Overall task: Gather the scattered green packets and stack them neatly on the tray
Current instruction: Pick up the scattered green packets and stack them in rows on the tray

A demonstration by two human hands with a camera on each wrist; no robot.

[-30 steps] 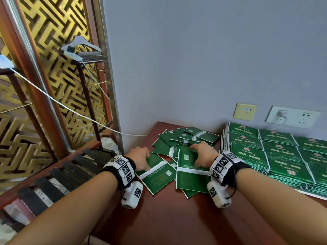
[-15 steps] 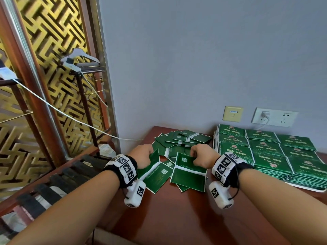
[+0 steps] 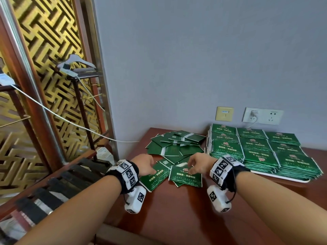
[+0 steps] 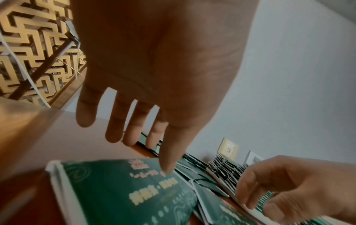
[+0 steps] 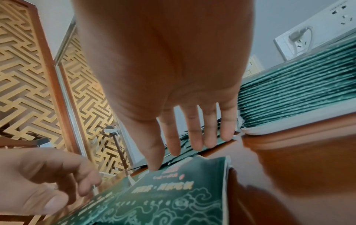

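Both hands work the near edge of the loose pile (image 3: 175, 144) on the wooden table (image 3: 177, 209). Left hand (image 3: 144, 164) is spread, fingers straight, thumb tip touching the top of the left packet (image 3: 154, 177), which lies flat, printed side up, long axis slanting from near-left to far-right. Right hand (image 3: 198, 164) is likewise spread and relaxed, thumb tip resting on the far edge of the right packet (image 3: 185, 175), printed side up, roughly square to the table's front edge. Neither hand grips anything; each packet lies directly beneath and slightly nearward of its own hand. The two packets sit just beside each other. The tray (image 3: 290, 178), already loaded with tidy rows of stacked packets (image 3: 256, 147), lies to the right, so the right hand is nearer; judged next move: carry rightward.
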